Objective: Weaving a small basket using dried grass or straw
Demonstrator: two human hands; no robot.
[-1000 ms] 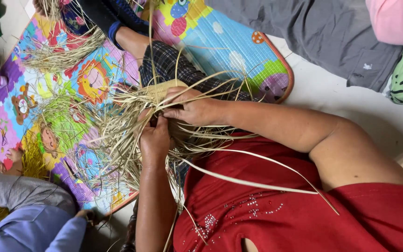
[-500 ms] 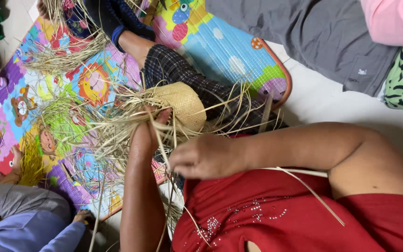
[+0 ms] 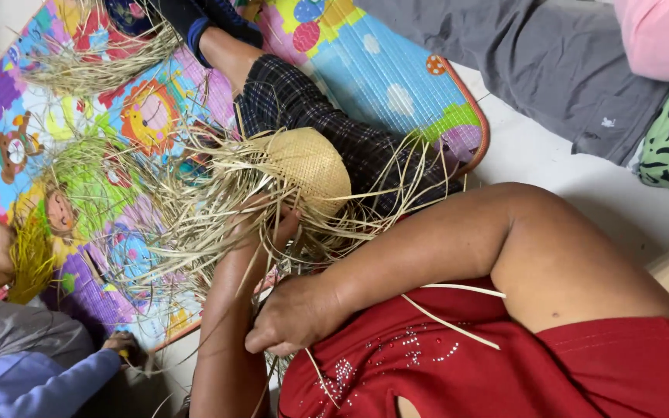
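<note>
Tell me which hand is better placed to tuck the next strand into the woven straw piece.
Probably left: the left hand touches the woven straw piece among loose strands; the right hand sits apart, fisted, by the red shirt.

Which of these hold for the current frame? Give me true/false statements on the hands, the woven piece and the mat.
1. One hand touches the edge of the woven straw piece. True.
2. The other hand rests flat on the mat. False: it is drawn back beside the red shirt, closed around thin straw strands.
3. The woven piece is green. False: it is tan.
4. A colourful play mat lies under the loose straw. True.
5. The woven piece sits against a dark checked garment. True.
</note>
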